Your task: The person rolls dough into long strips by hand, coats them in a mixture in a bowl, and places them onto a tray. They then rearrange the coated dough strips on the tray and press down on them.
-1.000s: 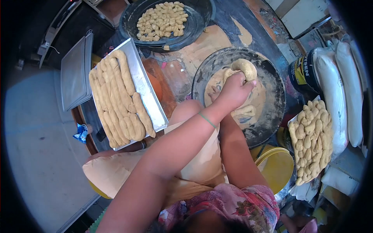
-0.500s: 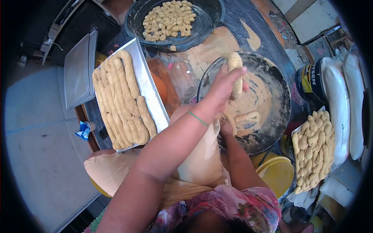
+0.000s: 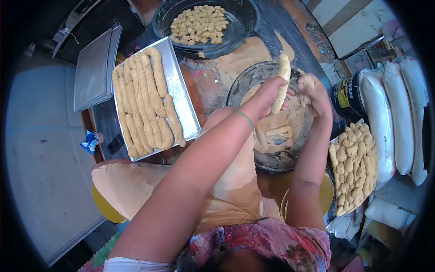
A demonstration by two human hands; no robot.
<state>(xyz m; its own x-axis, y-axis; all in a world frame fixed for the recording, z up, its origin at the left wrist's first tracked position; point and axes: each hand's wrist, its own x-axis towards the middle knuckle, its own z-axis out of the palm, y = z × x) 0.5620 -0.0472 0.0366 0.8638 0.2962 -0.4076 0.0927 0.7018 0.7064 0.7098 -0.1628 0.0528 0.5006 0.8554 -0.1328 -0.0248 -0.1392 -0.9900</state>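
Watching this one from my desk. My left hand [image 3: 271, 97] is closed around the lower part of a dough rope [image 3: 283, 77], which sticks up nearly upright above the dark floury pan [image 3: 281, 161]. My right hand [image 3: 312, 93] is just beside it, curled and dusted with flour, and I honestly can't tell if it's gripping anything. 1 short dough piece [image 3: 278, 132] lies in the pan under both hands. To the left, a metal tray [image 3: 177, 77] is loaded with long dough ropes [image 3: 142, 104]. A black bowl [image 3: 235, 31] of small dough bits [image 3: 199, 25] sits beyond the pan, and a pile of twisted pieces [image 3: 355, 163] is off to the right.
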